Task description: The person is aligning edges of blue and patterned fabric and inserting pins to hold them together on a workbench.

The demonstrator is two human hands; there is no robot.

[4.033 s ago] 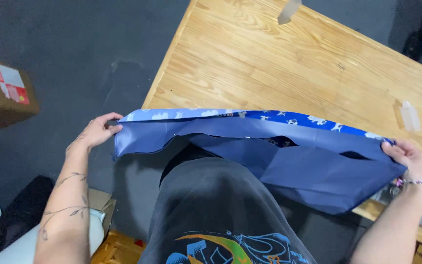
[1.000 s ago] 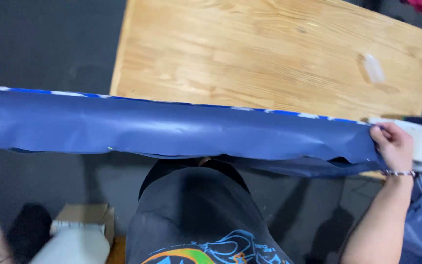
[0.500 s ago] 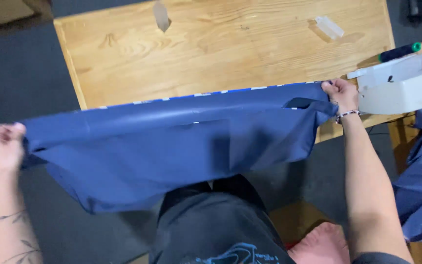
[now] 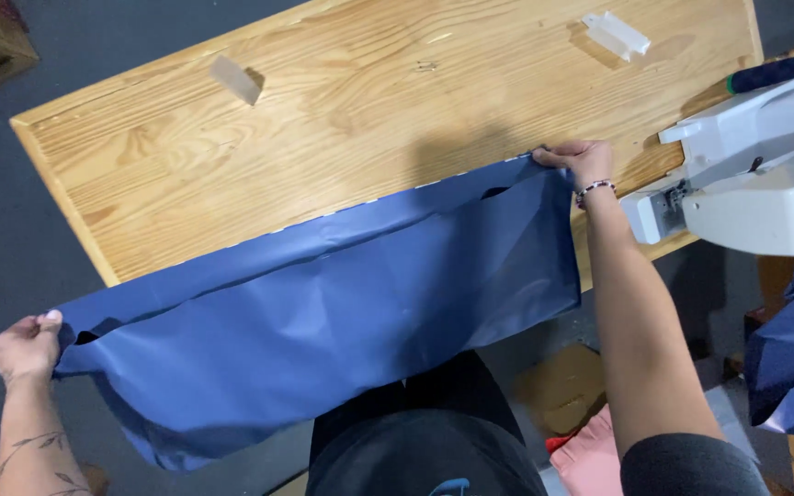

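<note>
Between our two grips we are stretching a long blue cloth (image 4: pixel 323 321), its upper edge pulled taut and its lower part hanging in front of our dark shirt (image 4: pixel 425 441). Our left hand (image 4: pixel 25 347) is pinching one end of that edge off the desk's corner, over the grey floor (image 4: pixel 11 230), fingers closed on the cloth. Our right hand (image 4: pixel 581 161), a beaded bracelet (image 4: pixel 595 190) at its wrist, is gripping the other end and pressing it onto the wooden desk (image 4: pixel 342 119). Just to the right of that grip a white sewing machine (image 4: pixel 755 184) is standing, with more blue cloth (image 4: pixel 792 358) hanging below it. Beyond both grips, two small pale plastic pieces (image 4: pixel 234 79) are lying well apart on the bare desk.
</note>
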